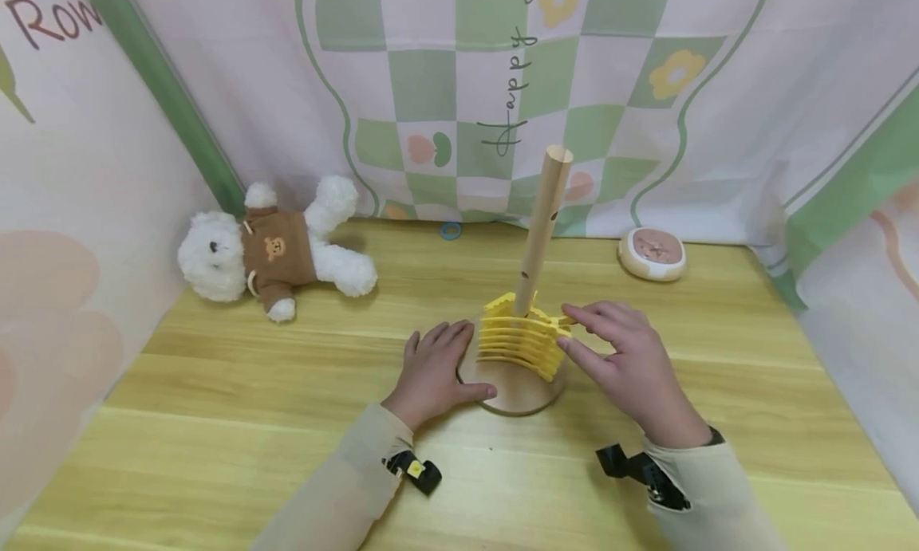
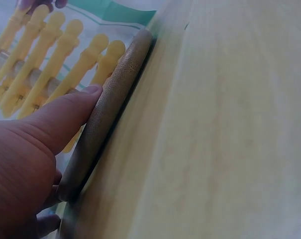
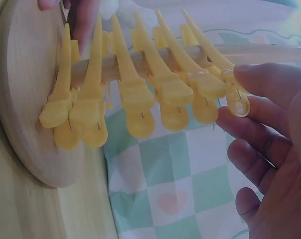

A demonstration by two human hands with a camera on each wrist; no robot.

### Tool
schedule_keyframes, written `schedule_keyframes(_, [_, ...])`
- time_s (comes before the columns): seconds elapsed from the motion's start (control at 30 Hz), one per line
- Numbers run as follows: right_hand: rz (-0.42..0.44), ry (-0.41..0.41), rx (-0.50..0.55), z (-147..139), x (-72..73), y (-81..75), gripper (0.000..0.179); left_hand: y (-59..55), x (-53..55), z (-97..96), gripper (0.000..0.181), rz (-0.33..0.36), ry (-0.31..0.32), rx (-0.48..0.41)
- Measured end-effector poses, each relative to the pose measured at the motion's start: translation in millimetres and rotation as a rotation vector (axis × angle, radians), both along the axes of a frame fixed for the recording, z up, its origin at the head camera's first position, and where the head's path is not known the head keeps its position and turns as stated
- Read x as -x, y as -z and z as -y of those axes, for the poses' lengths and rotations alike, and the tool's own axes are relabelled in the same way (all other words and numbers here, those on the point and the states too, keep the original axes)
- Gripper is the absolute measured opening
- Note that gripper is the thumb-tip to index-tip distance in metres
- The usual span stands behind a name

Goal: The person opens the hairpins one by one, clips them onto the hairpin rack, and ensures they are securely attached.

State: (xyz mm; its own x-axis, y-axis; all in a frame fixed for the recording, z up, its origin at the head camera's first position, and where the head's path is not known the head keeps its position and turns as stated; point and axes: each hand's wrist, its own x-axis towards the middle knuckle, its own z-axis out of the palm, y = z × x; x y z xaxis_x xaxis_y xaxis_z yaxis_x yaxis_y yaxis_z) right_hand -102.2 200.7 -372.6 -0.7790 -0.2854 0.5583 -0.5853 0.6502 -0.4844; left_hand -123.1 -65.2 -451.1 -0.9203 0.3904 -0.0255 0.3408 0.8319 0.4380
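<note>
Several yellow duckbill hair clips [image 1: 513,345] are stacked one above another along an upright wooden pole [image 1: 538,232], clipped around it. The pole rises from a round wooden base [image 1: 518,401]. My left hand [image 1: 435,377] rests at the base's left side, fingers spread along the edge and thumb [image 2: 70,115] against the rim. My right hand [image 1: 635,364] pinches the handle end of the uppermost clip [image 3: 221,73] between thumb and index finger. In the right wrist view, this clip's long prong crosses the pole above the others.
A white plush dog [image 1: 276,248] in a brown shirt lies at the back left. A small blue ring [image 1: 451,230] and a rounded white-and-pink device [image 1: 653,253] sit near the back of the table. A patterned cloth [image 1: 424,80] hangs behind.
</note>
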Motion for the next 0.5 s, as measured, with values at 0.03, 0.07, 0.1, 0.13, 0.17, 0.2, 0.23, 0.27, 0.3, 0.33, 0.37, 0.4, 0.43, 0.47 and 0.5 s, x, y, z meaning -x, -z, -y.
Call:
schedule_keyframes(0.03, [-0.004,-0.002,0.002,0.0,0.2,0.2,0.041,-0.1,-0.1,0.0,0.103,0.0,0.0,-0.002])
schedule_keyframes(0.07, [-0.008,-0.004,0.002,0.0,0.4,0.4,0.04,0.1,0.0,0.0,0.103,0.001,0.0,-0.005])
schedule_keyframes(0.1, [-0.01,-0.007,0.002,0.0,0.6,0.6,0.04,0.2,0.0,0.1,0.103,0.0,0.0,-0.007])
schedule_keyframes(0.13, [-0.012,-0.011,0.0,0.0,0.9,0.7,0.039,0.3,0.1,0.1,0.103,0.0,0.0,-0.007])
schedule_keyframes(0.17, [-0.014,-0.016,-0.002,-0.1,1.3,0.7,0.039,0.3,0.0,0.2,0.103,-0.001,0.0,-0.008])
schedule_keyframes(0.2, [-0.016,-0.019,-0.005,-0.1,1.5,0.8,0.038,0.7,0.2,0.3,0.103,-0.002,0.0,-0.008])
schedule_keyframes(0.23, [-0.018,-0.023,-0.007,-0.3,1.8,0.9,0.037,0.9,0.3,0.4,0.103,-0.002,0.0,-0.008])
schedule_keyframes(0.27, [-0.02,-0.027,-0.01,-0.4,2.0,0.9,0.037,1.2,0.4,0.4,0.103,-0.002,0.0,-0.008])
schedule_keyframes(0.3, [-0.021,-0.029,-0.012,-0.5,2.2,0.8,0.037,1.4,0.5,0.4,0.103,-0.002,-0.001,-0.009])
schedule_keyframes(0.33, [-0.022,-0.032,-0.015,-0.5,2.3,0.8,0.036,1.6,0.5,0.5,0.103,-0.002,-0.001,-0.009])
schedule_keyframes(0.37, [-0.021,-0.033,-0.017,-0.7,2.3,0.9,0.036,1.6,0.6,0.4,0.103,0.0,-0.001,-0.009])
schedule_keyframes(0.4, [-0.021,-0.035,-0.019,-0.8,2.3,0.9,0.037,1.7,0.7,0.4,0.103,0.001,-0.001,-0.011])
schedule_keyframes(0.43, [-0.02,-0.036,-0.022,-1.0,2.4,0.9,0.037,1.7,0.9,0.4,0.103,0.001,-0.001,-0.011])
schedule_keyframes(0.47, [-0.019,-0.037,-0.024,-1.1,2.4,0.9,0.037,1.8,1.0,0.4,0.103,0.001,-0.001,-0.011])
schedule_keyframes(0.5, [-0.017,-0.037,-0.026,-1.3,2.4,0.8,0.037,1.8,1.1,0.3,0.104,0.002,-0.001,-0.01])
